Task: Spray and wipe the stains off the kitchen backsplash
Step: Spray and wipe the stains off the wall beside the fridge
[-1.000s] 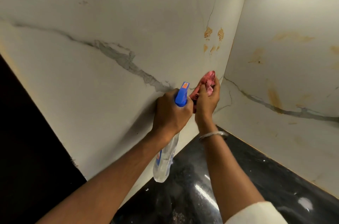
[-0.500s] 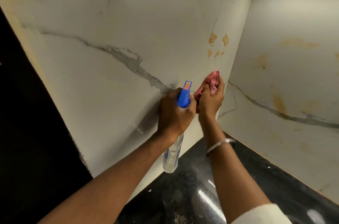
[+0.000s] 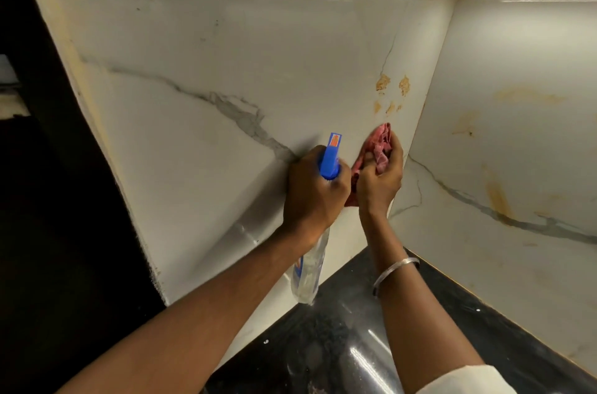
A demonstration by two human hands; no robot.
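Left hand (image 3: 315, 191): fingers clamped round the neck of a clear plastic spray bottle with a blue trigger head (image 3: 330, 157). Blue head uppermost and pointing toward the wall, transparent body hanging below the wrist. Trigger finger hidden behind the knuckles; pressed or not, cannot tell.

Right hand (image 3: 382, 182): closed on a crumpled pink-red cloth (image 3: 382, 141), bunched between thumb and fingers. Upper fold protruding above the fingertips, close against the wall; actual contact not resolvable.

Task surface: glossy white marble-look backsplash with grey veins (image 3: 226, 122), two panels joined at an inside corner. Cluster of orange-brown stains (image 3: 391, 91) on the left panel, just left of the corner seam, not yet wiped. Further yellow-orange smears (image 3: 497, 196) on the right panel, well apart from both hands.

Governing relation: stain cluster directly above the cloth, up and slightly right of the spray head. Bottle long axis roughly upright, top leaning toward the wall. Right hand nearer the cluster than the left hand. Judged requirement for the next move: a short upward travel for spray or wipe, little sideways reach.

Hidden or unclear:
- Lower part of the cloth, behind the left hand.
- Bottle label, blurred, unreadable.
- Any wetness on the stains, not discernible.
- Black polished stone countertop (image 3: 339, 345), cut off at the bottom edge.
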